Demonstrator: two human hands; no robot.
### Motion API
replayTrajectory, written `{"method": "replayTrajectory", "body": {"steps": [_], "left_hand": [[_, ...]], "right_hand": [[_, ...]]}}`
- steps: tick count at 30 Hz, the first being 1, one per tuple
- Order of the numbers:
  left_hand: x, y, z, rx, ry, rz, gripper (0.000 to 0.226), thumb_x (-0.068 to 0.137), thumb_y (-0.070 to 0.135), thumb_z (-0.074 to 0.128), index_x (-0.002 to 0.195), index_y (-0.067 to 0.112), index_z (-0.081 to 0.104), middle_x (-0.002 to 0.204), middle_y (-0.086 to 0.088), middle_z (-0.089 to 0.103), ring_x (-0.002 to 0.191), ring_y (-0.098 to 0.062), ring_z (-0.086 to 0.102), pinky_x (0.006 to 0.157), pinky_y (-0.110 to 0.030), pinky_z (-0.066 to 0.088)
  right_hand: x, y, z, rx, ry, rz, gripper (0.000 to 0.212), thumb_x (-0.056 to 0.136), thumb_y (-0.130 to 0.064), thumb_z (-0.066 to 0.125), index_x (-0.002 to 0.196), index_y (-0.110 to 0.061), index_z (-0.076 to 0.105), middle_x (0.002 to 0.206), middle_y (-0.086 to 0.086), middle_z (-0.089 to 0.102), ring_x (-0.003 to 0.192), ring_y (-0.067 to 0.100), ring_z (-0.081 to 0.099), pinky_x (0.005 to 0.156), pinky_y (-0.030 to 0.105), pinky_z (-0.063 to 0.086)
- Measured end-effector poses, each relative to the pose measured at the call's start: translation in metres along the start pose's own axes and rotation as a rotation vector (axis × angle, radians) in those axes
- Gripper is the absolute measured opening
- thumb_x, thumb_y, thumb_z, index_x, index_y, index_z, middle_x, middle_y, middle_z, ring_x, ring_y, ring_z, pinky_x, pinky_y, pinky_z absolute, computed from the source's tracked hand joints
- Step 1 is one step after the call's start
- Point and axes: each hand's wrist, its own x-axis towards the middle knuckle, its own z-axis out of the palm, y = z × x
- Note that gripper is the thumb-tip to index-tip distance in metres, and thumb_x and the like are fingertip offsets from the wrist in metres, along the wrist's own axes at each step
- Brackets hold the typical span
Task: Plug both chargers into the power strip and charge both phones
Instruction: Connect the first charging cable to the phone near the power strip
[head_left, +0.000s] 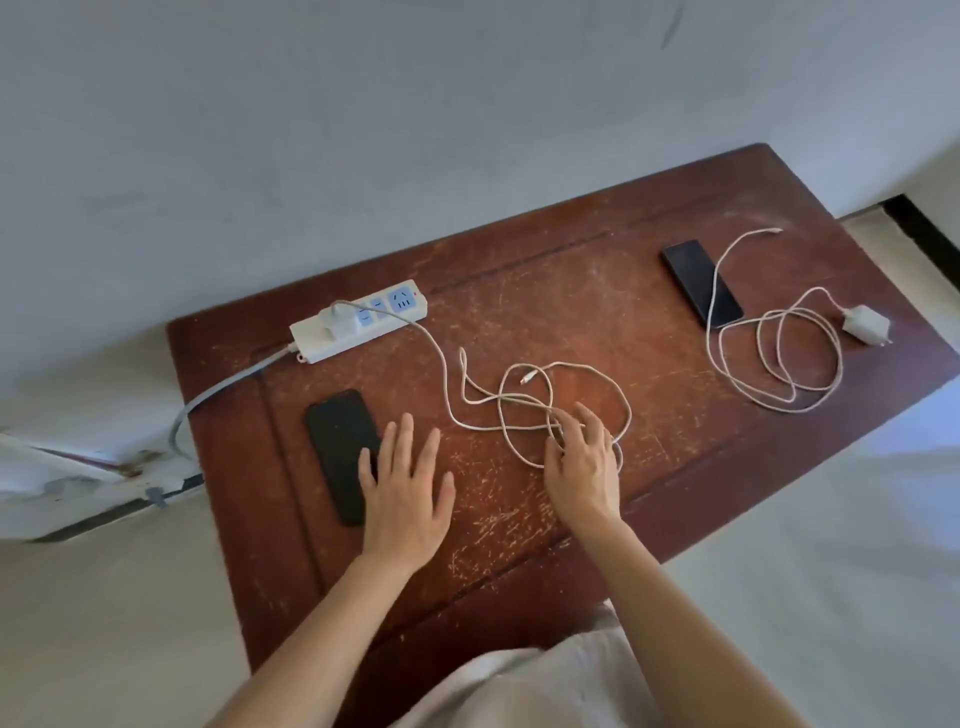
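A white power strip (332, 340) lies at the back left of the wooden table (597, 312), with one white charger (340, 317) plugged into it. Its cable (597, 371) runs right in loose loops, the free plug end (527, 378) lying bare. A black phone (335, 441) lies left of my left hand (408, 499), which is flat and open, thumb touching the phone's edge. My right hand (584, 467) rests with fingers spread on the cable loops. A second black phone (698, 283) and an unplugged white charger (865, 323) with coiled cable (779, 358) lie at the right.
The strip's grey lead (218, 389) drops off the table's left edge. A pale wall stands behind the table. A white object (62, 483) lies on the floor at the left. Light cloth on my lap (519, 686) shows at the bottom.
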Motion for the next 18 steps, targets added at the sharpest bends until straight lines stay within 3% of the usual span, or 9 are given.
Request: {"method": "replayTrajectory", "body": {"steps": [3, 6, 8, 11, 12, 14, 16, 18], "left_hand": [[-0.023, 0.023, 0.025, 0.095, -0.124, 0.034, 0.060, 0.100, 0.050, 0.029, 0.153, 0.023, 0.037, 0.166, -0.014, 0.021, 0.154, -0.032, 0.015, 0.120, -0.065, 0.015], [-0.031, 0.023, 0.037, 0.245, -0.250, 0.083, 0.068, 0.098, 0.058, 0.018, 0.158, 0.026, 0.024, 0.168, -0.011, 0.013, 0.155, -0.033, 0.006, 0.121, -0.066, 0.007], [-0.029, 0.017, 0.037, 0.286, -0.278, 0.102, 0.071, 0.097, 0.063, 0.015, 0.160, 0.029, 0.015, 0.169, -0.010, 0.007, 0.156, -0.032, 0.001, 0.122, -0.063, 0.003], [-0.026, 0.014, 0.032, 0.311, -0.307, 0.113, 0.074, 0.095, 0.068, 0.010, 0.160, 0.032, 0.008, 0.170, -0.008, 0.001, 0.156, -0.030, -0.003, 0.123, -0.059, 0.005], [-0.025, 0.014, 0.030, 0.312, -0.316, 0.114, 0.074, 0.095, 0.069, 0.009, 0.160, 0.033, 0.007, 0.170, -0.007, 0.000, 0.156, -0.030, -0.004, 0.123, -0.059, 0.005], [-0.024, 0.017, 0.026, 0.313, -0.337, 0.106, 0.074, 0.096, 0.069, 0.011, 0.160, 0.034, 0.004, 0.170, -0.007, -0.003, 0.156, -0.030, -0.006, 0.124, -0.058, 0.005], [-0.022, 0.020, 0.025, 0.319, -0.352, 0.088, 0.073, 0.097, 0.068, 0.016, 0.159, 0.035, 0.002, 0.170, -0.006, -0.007, 0.155, -0.029, -0.009, 0.125, -0.057, 0.004], [-0.022, 0.023, 0.025, 0.316, -0.362, 0.069, 0.072, 0.097, 0.068, 0.020, 0.159, 0.035, 0.001, 0.170, -0.005, -0.009, 0.155, -0.028, -0.011, 0.125, -0.056, 0.002]], "right_hand": [[-0.013, 0.025, 0.001, -0.011, -0.006, 0.009, 0.040, 0.100, -0.014, 0.055, 0.139, -0.015, 0.059, 0.148, 0.015, 0.051, 0.134, 0.036, 0.047, 0.110, 0.053, 0.042], [-0.017, 0.034, -0.002, -0.065, -0.075, -0.095, 0.038, 0.102, -0.018, 0.053, 0.138, -0.015, 0.062, 0.142, 0.010, 0.061, 0.131, 0.031, 0.053, 0.109, 0.049, 0.044], [-0.016, 0.034, -0.003, -0.073, -0.105, -0.169, 0.035, 0.102, -0.021, 0.052, 0.133, -0.015, 0.066, 0.127, 0.006, 0.072, 0.118, 0.029, 0.063, 0.100, 0.045, 0.050], [0.001, 0.025, -0.010, -0.077, -0.017, -0.216, 0.029, 0.099, -0.026, 0.056, 0.124, -0.017, 0.069, 0.091, 0.005, 0.078, 0.088, 0.029, 0.071, 0.081, 0.040, 0.052], [0.009, 0.022, -0.013, -0.077, 0.019, -0.231, 0.029, 0.098, -0.026, 0.058, 0.123, -0.017, 0.069, 0.092, 0.006, 0.078, 0.088, 0.030, 0.070, 0.081, 0.041, 0.052], [0.029, 0.019, -0.017, -0.069, 0.050, -0.228, 0.032, 0.098, -0.024, 0.057, 0.128, -0.018, 0.065, 0.120, 0.008, 0.073, 0.110, 0.032, 0.065, 0.093, 0.046, 0.049], [0.047, 0.021, -0.019, -0.047, 0.030, -0.155, 0.041, 0.100, -0.021, 0.053, 0.141, -0.019, 0.054, 0.151, 0.012, 0.050, 0.138, 0.035, 0.045, 0.109, 0.051, 0.039], [0.058, 0.028, -0.019, -0.035, -0.027, -0.034, 0.053, 0.102, -0.023, 0.050, 0.154, -0.020, 0.035, 0.165, 0.016, 0.025, 0.149, 0.037, 0.024, 0.117, 0.053, 0.030]]}}
